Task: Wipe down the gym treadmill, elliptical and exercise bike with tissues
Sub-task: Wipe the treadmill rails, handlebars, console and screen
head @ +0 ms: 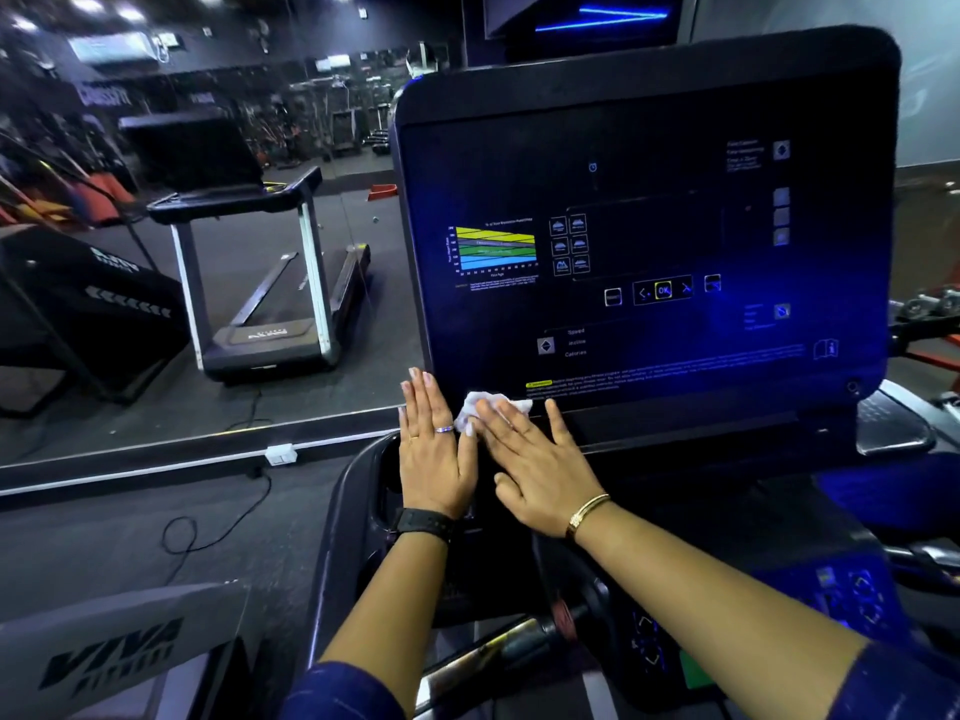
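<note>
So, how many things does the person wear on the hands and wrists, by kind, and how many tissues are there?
Rings: 2, both on the left hand
Black wristband: 1
Gold bracelet: 1
White tissue: 1
Total: 5

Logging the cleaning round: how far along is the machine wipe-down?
Done: nothing can be confirmed clean. In hand: the right hand presses a tissue on the treadmill console, lower left edge, left hand flat beside it. Left: the rest of the console, plus elliptical and bike, not clearly in view.
</note>
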